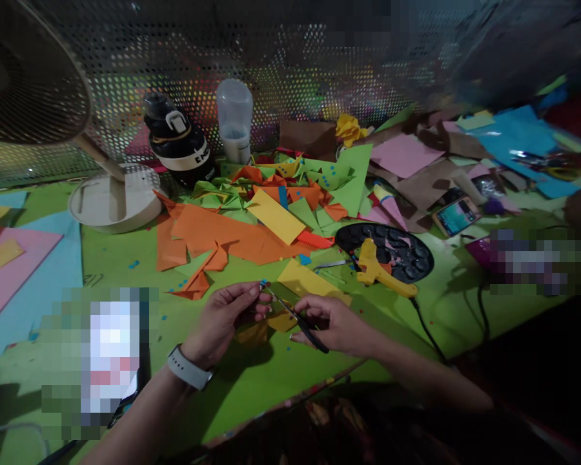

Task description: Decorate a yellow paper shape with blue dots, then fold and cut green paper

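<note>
Watch: I make out a pale strap (pixel 190 369) circling the left wrist.
Left hand (pixel 230 316): bare, just beyond the watch.
Left forearm (pixel 142 416): uncovered behind the watch.
Right hand (pixel 337 324): bare, right of the watch; its thumbnail looks pale, glossy to me.
Right forearm (pixel 416 365): uncovered, farther right of the watch.

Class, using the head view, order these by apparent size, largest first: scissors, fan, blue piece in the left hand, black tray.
1. Fan
2. Black tray
3. Scissors
4. Blue piece
</note>
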Demonstrator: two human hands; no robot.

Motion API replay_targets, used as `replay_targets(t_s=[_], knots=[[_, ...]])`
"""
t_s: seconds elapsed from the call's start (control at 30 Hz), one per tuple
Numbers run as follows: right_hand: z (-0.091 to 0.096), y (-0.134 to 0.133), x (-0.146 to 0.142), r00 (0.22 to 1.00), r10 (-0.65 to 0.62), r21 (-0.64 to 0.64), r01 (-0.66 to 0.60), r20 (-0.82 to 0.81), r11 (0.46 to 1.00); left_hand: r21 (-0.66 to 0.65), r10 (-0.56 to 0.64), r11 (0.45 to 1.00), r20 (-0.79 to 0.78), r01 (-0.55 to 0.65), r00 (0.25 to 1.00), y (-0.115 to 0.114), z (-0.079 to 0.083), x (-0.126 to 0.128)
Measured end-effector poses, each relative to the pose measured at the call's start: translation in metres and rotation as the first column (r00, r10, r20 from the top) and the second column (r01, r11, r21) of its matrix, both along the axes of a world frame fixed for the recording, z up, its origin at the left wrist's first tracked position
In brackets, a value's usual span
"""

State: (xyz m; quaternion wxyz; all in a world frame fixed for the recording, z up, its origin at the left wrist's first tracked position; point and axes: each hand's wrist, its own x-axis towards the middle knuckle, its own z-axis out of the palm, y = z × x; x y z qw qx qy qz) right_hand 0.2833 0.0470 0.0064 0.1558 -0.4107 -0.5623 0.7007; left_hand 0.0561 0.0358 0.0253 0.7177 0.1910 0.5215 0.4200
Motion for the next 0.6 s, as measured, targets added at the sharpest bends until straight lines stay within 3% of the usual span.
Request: replay_targets(t_s=[0.2,0.6], knots=[[0.0017,0.0004,-0.0009,0.999,-0.032,-0.061,0.029,-0.037,0.998,-0.01,0.0,1.0,-0.026,0.0,1.0,0.0001,0.0044,-0.0002],[0.002,0.001,-0.0027,0.998,-0.058,-0.055,0.057,-0.029,0.997,0.025,-0.003,1.0,-0.054,0.004,0.999,-0.0009,0.0042,-0.0005]])
